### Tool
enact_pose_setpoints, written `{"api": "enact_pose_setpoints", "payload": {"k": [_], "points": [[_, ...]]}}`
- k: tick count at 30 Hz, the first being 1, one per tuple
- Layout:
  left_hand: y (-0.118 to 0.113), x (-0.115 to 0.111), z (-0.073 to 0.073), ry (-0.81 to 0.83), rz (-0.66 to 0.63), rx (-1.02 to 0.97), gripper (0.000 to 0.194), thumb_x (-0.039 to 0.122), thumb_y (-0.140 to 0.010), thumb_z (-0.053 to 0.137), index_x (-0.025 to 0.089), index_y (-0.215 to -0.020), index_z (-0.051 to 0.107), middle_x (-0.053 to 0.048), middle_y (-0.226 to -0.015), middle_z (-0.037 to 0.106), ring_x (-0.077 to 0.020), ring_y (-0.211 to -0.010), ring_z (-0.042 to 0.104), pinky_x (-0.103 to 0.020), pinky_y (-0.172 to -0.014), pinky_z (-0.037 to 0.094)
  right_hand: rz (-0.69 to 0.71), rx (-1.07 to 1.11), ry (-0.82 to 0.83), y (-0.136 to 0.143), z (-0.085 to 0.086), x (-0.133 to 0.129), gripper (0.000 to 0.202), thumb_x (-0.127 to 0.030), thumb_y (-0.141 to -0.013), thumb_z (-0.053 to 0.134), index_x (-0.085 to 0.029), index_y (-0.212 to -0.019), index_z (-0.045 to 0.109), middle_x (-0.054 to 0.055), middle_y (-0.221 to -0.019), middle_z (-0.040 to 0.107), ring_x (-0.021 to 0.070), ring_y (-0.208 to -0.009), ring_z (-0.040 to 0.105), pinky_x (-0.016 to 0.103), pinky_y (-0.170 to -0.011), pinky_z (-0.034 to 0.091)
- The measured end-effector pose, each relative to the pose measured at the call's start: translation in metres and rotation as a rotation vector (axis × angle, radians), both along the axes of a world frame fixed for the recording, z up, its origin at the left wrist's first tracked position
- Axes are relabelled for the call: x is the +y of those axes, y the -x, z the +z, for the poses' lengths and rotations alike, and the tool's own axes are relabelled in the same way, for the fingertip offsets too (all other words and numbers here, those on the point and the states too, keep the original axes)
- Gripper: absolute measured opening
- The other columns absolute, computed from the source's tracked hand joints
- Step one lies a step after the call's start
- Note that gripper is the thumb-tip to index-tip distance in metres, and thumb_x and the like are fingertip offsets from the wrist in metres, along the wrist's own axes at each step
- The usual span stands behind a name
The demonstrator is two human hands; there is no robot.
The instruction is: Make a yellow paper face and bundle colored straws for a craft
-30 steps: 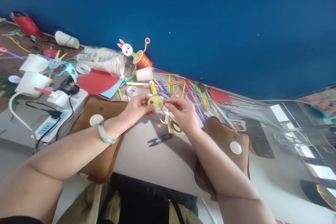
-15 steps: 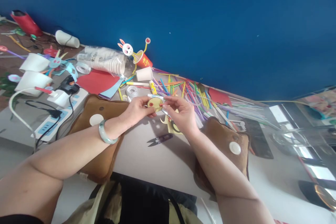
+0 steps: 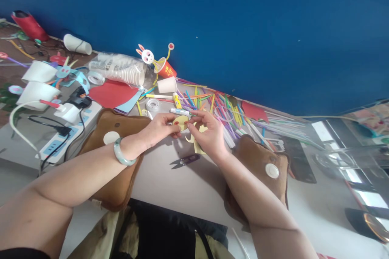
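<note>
A small round yellow paper piece [image 3: 181,121] with red spots is held up over the table between my two hands. My left hand [image 3: 162,128], with a jade bangle at the wrist, pinches its left side. At its right edge, the thumb and fingers of my right hand [image 3: 208,130] are closed on it near a red spot. Cut yellow paper [image 3: 199,144] lies beneath my right hand, partly covered. Dark thread snips [image 3: 185,161] rest on the table below the hands. A white marker [image 3: 180,111] lies just behind the disc.
Brown cushions lie at left [image 3: 103,145] and right [image 3: 258,162]. Behind are coloured sticks [image 3: 209,101], a tape roll [image 3: 152,104], red paper [image 3: 112,94], stacked cups [image 3: 121,72] and a red cup with a rabbit face [image 3: 166,68]. A power strip [image 3: 67,133] with cables stands left.
The yellow disc has tilted and shifted slightly in my fingers. A whitish shape that showed below the disc beside my right fingers no longer shows. My hands have barely moved.
</note>
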State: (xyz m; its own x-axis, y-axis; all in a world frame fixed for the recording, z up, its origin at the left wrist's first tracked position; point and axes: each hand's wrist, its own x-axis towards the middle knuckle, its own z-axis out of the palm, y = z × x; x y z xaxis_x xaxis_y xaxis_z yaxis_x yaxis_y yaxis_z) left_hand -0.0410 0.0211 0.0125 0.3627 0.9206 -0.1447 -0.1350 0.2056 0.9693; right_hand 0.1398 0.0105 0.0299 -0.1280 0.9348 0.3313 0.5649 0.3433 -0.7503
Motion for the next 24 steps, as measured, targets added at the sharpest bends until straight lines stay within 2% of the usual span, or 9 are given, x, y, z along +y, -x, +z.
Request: {"api": "enact_pose_setpoints", "payload": {"k": [6, 13, 18, 24], "points": [[0.0006, 0.0006, 0.0013, 0.0, -0.027, 0.008, 0.02, 0.02, -0.069, 0.073, 0.013, -0.087, 0.07, -0.003, -0.081, 0.069, -0.0152, -0.068, 0.067, -0.027, -0.065, 0.055, 0.004, 0.007, -0.033, 0.0012, -0.0029, 0.0009, 0.028, -0.02, -0.08, 0.065, -0.022, -0.108, 0.065, -0.002, -0.078, 0.073, 0.0133, -0.06, 0.06, 0.03, -0.073, 0.05], [0.0007, 0.0018, -0.0023, -0.076, -0.012, 0.081, 0.024, 0.03, -0.07, 0.077, 0.012, -0.083, 0.069, -0.001, -0.074, 0.065, -0.0137, -0.066, 0.062, -0.026, -0.065, 0.052, 0.031, -0.03, -0.108, 0.0026, -0.005, -0.0009, 0.028, -0.016, -0.081, 0.064, -0.022, -0.108, 0.065, -0.004, -0.076, 0.073, 0.0129, -0.058, 0.06, 0.032, -0.076, 0.049], [0.0004, 0.0025, -0.0001, -0.189, 0.018, 0.188, 0.028, 0.04, -0.075, 0.072, 0.013, -0.071, 0.065, -0.001, -0.066, 0.06, -0.0138, -0.064, 0.058, -0.023, -0.058, 0.046, 0.039, -0.105, -0.15, 0.002, -0.0032, -0.0032, 0.026, -0.018, -0.084, 0.063, -0.023, -0.109, 0.066, -0.002, -0.079, 0.077, 0.0149, -0.062, 0.065, 0.038, -0.087, 0.047], [0.0012, 0.0023, -0.0029, -0.336, 0.07, 0.36, 0.032, 0.043, -0.078, 0.064, 0.014, -0.066, 0.062, -0.001, -0.062, 0.055, -0.0125, -0.062, 0.049, -0.022, -0.052, 0.036, 0.035, -0.114, -0.153, 0.0023, -0.0048, -0.0028, 0.026, -0.016, -0.084, 0.064, -0.023, -0.109, 0.066, -0.003, -0.077, 0.077, 0.0147, -0.059, 0.065, 0.037, -0.087, 0.046]]}}
